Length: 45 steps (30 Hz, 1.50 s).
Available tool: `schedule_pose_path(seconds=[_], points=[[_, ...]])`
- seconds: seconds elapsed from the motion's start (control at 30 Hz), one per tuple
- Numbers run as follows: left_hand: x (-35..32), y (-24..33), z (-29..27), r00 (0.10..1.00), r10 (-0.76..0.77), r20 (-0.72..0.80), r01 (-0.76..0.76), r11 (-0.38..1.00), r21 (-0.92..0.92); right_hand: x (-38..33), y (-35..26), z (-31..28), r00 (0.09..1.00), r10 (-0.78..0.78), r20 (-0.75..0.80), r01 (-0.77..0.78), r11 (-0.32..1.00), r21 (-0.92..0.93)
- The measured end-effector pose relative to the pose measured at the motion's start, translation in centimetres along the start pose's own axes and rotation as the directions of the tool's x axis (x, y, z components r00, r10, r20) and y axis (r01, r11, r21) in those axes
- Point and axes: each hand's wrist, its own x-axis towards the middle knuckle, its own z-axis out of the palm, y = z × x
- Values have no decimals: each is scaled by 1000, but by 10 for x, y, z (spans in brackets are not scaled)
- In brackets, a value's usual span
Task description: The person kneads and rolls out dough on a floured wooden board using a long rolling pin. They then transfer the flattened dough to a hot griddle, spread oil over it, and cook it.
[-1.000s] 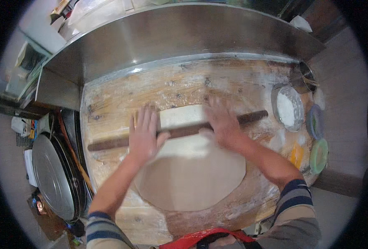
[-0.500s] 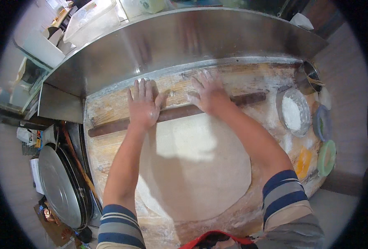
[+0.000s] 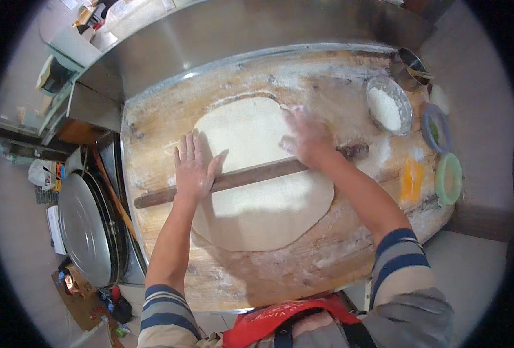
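Observation:
A broad sheet of pale dough (image 3: 263,211) lies flat on a floured wooden board (image 3: 292,284). Across its middle rests a long dark rolling pin (image 3: 254,176), its right end tilted farther from me. My left hand (image 3: 193,171) lies over the pin left of centre, with the fingers stretched forward and the thumb apart. Farther right, my right hand (image 3: 311,138) bears on the pin with its palm; its floury fingers are spread and slightly blurred. Neither hand wraps around the pin. Dough shows both beyond the pin and on my side of it.
A metal wall (image 3: 257,40) borders the board's far side. At the right stand a bowl of flour (image 3: 387,108), a metal pot (image 3: 407,69), a blue-rimmed container (image 3: 435,129), a green-rimmed one (image 3: 448,178) and a yellow scraper (image 3: 412,178). A round griddle (image 3: 84,228) is at the left.
The pin has come back from the dough's far edge onto its middle, with both hands on it. The view has shifted, showing more of the board's near side and the red apron.

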Motion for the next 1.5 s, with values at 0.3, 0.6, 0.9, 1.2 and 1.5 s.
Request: schedule_pose_path(seconds=[0.3, 0.6, 0.9, 1.2, 1.5], points=[[-178, 62, -14, 952, 59, 302, -14, 989, -150, -189, -19, -3, 962, -219, 162, 220, 975, 13], [-190, 96, 22, 998, 47, 28, -48, 999, 9, -213, -19, 9, 981, -185, 51, 184, 983, 22], [-167, 121, -3, 992, 75, 97, -72, 997, -40, -216, -22, 7, 984, -177, 35, 177, 984, 8], [-220, 74, -8, 827, 494, 268, -391, 848, -357, -291, -31, 27, 963, -269, -24, 270, 951, 151], [-32, 17, -39, 750, 662, -11, -661, 747, -71, -216, -205, 55, 866, 465, 182, -407, 447, 796]])
